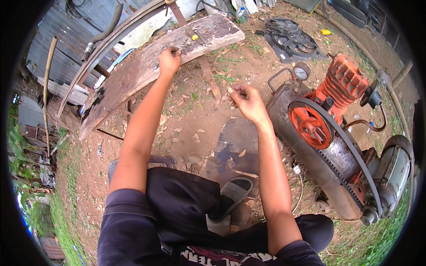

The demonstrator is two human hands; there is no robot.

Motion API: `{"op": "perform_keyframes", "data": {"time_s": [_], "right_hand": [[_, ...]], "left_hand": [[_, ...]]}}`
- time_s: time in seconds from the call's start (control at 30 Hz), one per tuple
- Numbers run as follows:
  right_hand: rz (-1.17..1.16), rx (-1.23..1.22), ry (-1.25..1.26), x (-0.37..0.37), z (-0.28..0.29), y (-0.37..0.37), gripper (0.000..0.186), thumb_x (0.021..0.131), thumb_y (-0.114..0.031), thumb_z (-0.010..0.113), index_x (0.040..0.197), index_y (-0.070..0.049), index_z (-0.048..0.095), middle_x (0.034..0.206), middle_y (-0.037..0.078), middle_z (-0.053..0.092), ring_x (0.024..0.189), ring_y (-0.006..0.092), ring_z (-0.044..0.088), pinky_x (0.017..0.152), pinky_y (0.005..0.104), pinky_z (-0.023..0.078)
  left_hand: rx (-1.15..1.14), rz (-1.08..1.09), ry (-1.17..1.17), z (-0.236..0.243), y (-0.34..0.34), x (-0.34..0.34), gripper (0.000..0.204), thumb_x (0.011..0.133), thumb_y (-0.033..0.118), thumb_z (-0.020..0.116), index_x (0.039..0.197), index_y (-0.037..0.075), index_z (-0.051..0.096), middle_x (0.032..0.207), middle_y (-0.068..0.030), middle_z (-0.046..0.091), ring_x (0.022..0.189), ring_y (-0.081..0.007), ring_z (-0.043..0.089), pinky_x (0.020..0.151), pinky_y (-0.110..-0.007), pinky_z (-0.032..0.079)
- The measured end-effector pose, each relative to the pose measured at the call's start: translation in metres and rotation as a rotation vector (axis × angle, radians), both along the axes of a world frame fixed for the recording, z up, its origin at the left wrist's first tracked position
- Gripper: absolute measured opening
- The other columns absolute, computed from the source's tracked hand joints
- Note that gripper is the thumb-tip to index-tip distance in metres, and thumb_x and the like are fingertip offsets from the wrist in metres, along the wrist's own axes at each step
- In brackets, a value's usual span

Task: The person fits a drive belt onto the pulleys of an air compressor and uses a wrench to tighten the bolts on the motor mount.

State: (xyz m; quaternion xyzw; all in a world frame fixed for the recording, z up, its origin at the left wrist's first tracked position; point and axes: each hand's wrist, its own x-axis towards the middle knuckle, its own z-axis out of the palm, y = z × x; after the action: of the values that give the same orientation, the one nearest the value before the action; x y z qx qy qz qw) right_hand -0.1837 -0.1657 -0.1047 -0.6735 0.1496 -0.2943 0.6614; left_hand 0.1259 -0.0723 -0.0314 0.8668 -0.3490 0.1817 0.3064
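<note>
My left hand [169, 62] is over the weathered wooden bench [133, 75], fingers drawn together. Whatever they pinch is too small to make out, and a small metal piece [156, 65] lies beside the hand. Farther along the bench rest a screwdriver [191, 33] with a yellow-ended handle and a metal wrench [203, 38]. My right hand [247, 103] hangs in the air above the dirt, left of an air compressor [284, 115]. Its fingers are curled toward the thumb, and I cannot make out what is between them. The compressor has an orange pump head [339, 84], a flywheel [310, 124] and a belt.
A pressure gauge [301, 71] stands up from the compressor tank, and an electric motor [392, 168] sits at its near right end. Behind it a black fan assembly [295, 39] lies on the ground. A dark flat board [235, 137] lies before my sandalled foot [235, 195].
</note>
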Motion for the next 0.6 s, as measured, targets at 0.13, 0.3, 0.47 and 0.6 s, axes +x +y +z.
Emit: {"op": "perform_keyframes", "data": {"time_s": [0.13, 0.3, 0.47, 0.6], "right_hand": [[-0.052, -0.006, -0.070, -0.009, 0.011, 0.005, 0.021, 0.092, -0.016, 0.067, 0.101, 0.003, 0.065, 0.075, 0.005, 0.066, 0.064, 0.0075, 0.060, 0.056, 0.0243, 0.048], [-0.237, -0.026, -0.278, -0.034, 0.045, 0.017, 0.022, 0.090, -0.008, 0.069, 0.109, 0.002, 0.064, 0.084, 0.005, 0.066, 0.067, 0.0064, 0.060, 0.058, 0.0226, 0.048], [-0.465, -0.204, -0.424, -0.069, 0.072, 0.022, 0.032, 0.083, -0.003, 0.073, 0.115, -0.004, 0.065, 0.096, 0.007, 0.065, 0.070, 0.0104, 0.063, 0.060, 0.0243, 0.050], [-0.592, -0.442, -0.389, -0.102, 0.088, 0.025, 0.035, 0.081, -0.001, 0.074, 0.115, -0.005, 0.066, 0.097, 0.009, 0.065, 0.072, 0.0144, 0.065, 0.061, 0.0263, 0.052]], "left_hand": [[-0.312, -0.283, 0.532, 0.016, 0.002, -0.049, 0.026, 0.092, 0.019, 0.062, 0.111, 0.001, 0.067, 0.111, -0.0152, 0.070, 0.103, -0.0269, 0.066, 0.092, -0.041, 0.049], [-0.565, -0.731, 1.414, 0.040, 0.002, -0.171, 0.023, 0.099, 0.013, 0.047, 0.114, -0.002, 0.056, 0.130, -0.0223, 0.058, 0.123, -0.0291, 0.055, 0.109, -0.046, 0.040], [-0.525, -0.870, 1.710, 0.058, 0.004, -0.235, 0.029, 0.100, 0.017, 0.043, 0.114, -0.006, 0.054, 0.133, -0.0244, 0.055, 0.128, -0.0334, 0.051, 0.113, -0.049, 0.037], [-0.322, -0.963, 1.690, 0.070, -0.003, -0.270, 0.029, 0.097, 0.019, 0.052, 0.114, -0.003, 0.058, 0.127, -0.0187, 0.060, 0.122, -0.0306, 0.056, 0.109, -0.046, 0.040]]}}
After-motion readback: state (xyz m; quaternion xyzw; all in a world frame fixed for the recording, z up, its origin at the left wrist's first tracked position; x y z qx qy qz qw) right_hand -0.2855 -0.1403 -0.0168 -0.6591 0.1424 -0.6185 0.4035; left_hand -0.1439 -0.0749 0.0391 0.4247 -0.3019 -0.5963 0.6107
